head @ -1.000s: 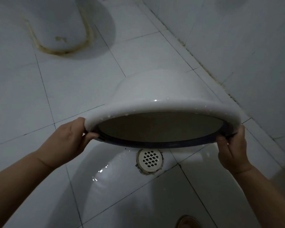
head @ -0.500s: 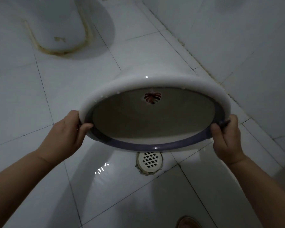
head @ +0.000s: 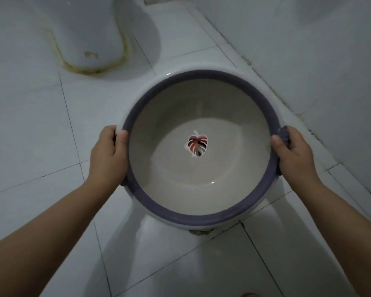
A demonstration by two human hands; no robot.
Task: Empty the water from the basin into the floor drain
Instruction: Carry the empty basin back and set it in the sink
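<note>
A round white basin (head: 201, 187) with a purple rim and a leaf picture on its bottom faces up toward me, held above the floor. Its inside looks empty apart from a wet sheen. My left hand (head: 108, 155) grips the rim's left side. On the rim's right handle sits my right hand (head: 292, 154), fingers closed around it. The floor drain (head: 199, 232) is almost wholly hidden under the basin's near edge; only a sliver of its edge shows. The tiles around it shine with water (head: 150, 230).
The base of a white toilet (head: 88, 39) with a stained joint stands at the far left. A tiled wall (head: 319, 61) runs along the right side, close to the basin. White floor tiles (head: 41, 136) spread to the left and toward me.
The basin has swung from tipped with its mouth toward the floor to upright, mouth facing me. Both hands kept their grip and rose with it. The basin now covers the drain.
</note>
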